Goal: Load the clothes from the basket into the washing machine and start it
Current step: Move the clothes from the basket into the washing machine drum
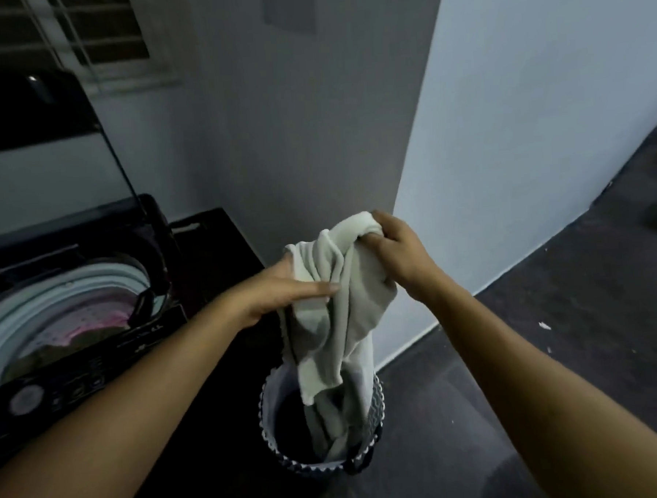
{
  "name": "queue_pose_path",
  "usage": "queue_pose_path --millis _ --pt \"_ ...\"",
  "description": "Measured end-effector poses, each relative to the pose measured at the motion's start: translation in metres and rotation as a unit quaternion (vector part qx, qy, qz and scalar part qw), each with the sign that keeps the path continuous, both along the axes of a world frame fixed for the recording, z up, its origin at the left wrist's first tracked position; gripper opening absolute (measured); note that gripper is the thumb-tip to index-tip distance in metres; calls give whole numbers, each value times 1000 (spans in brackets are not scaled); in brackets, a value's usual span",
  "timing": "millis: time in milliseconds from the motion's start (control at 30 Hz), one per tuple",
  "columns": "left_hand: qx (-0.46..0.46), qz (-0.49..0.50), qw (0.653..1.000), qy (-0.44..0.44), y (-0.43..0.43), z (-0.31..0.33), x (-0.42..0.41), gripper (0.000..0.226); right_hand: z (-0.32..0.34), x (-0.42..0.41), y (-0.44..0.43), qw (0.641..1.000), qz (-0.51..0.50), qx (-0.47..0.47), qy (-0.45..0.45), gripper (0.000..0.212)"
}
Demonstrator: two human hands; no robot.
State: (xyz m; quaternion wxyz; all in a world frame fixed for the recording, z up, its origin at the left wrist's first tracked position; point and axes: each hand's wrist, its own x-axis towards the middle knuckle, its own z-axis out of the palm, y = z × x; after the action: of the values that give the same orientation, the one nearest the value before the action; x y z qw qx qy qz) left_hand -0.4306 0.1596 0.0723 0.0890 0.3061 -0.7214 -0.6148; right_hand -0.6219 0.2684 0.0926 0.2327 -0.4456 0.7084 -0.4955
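A pale grey-green garment (337,305) hangs above the round laundry basket (377,402), its lower end still trailing inside. My right hand (399,252) clutches the top of the garment in a fist. My left hand (287,293) holds its left side, fingers laid flat across the cloth. The basket stands on the dark floor, patterned in grey and white, its inside dark. To the left is the black top-loading washing machine (107,336) with its lid (40,161) raised; the drum (68,319) shows pink and dark clothes inside.
The machine's control panel (56,392) with a round dial faces me at lower left. A grey wall corner (409,149) rises just behind the basket. Dark floor (570,312) stretches to the right, with a few white scraps on it. A barred window is at top left.
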Motion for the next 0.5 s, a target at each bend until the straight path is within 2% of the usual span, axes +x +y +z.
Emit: queue_pose_path --millis 67,167,300,367,433,500 --pt "-28 12 999 21 16 9 -14 77 27 15 -6 999 33 -15 -2 12" --pt "-13 99 990 99 23 31 -29 60 64 20 -7 994 99 -27 25 25" --pt "-2 126 977 175 0 67 -32 60 73 -17 16 988 133 -53 -53 51" --pt "-7 107 975 194 -6 86 -32 57 54 -34 25 995 97 21 -9 82" --pt "-6 70 973 220 -6 108 -35 50 29 -38 28 983 108 135 59 113" --pt "-7 31 968 249 -3 130 -40 46 13 -33 24 974 150 153 79 122"
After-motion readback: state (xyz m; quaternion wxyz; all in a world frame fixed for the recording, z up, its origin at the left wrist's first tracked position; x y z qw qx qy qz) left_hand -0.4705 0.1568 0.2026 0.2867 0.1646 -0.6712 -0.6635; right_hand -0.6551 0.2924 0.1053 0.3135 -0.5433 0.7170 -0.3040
